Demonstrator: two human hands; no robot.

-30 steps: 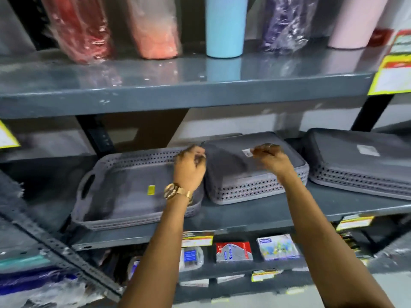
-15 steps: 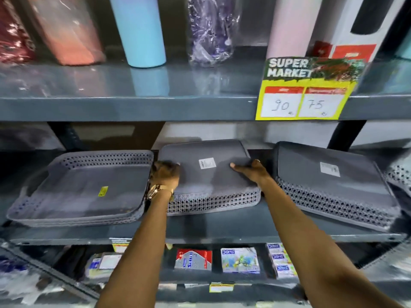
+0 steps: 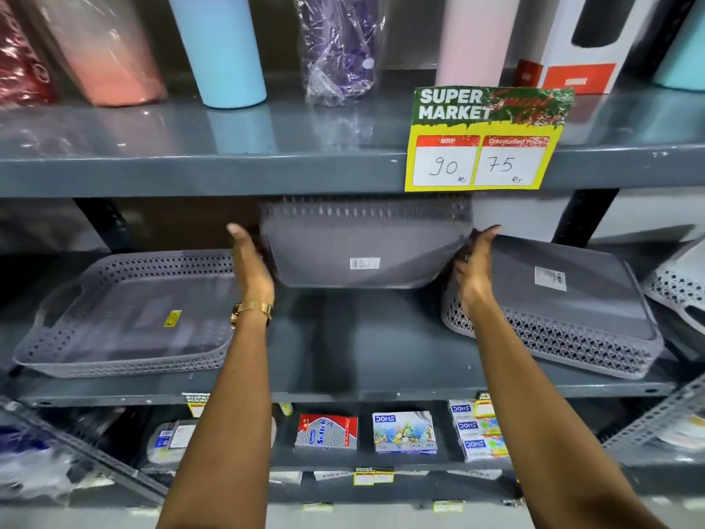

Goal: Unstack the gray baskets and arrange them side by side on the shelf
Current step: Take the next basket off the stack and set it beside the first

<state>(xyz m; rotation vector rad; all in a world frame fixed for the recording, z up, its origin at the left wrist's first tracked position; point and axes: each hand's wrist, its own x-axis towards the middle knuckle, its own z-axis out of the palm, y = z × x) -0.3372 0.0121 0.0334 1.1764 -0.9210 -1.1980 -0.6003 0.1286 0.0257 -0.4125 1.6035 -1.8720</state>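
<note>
Middle basket (image 3: 362, 246) now lifted, tilted, both hands gripping its ends, shelf (image 3: 354, 337) bare beneath

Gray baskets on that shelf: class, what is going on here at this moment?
A person is holding the middle gray basket between the left hand and the right hand. It is lifted off the shelf and tilted, with its base and barcode sticker facing the camera. An upright basket sits to the left, and an upside-down basket to the right. The shelf space between them is bare, so the lifted basket is not yet placed.
</note>
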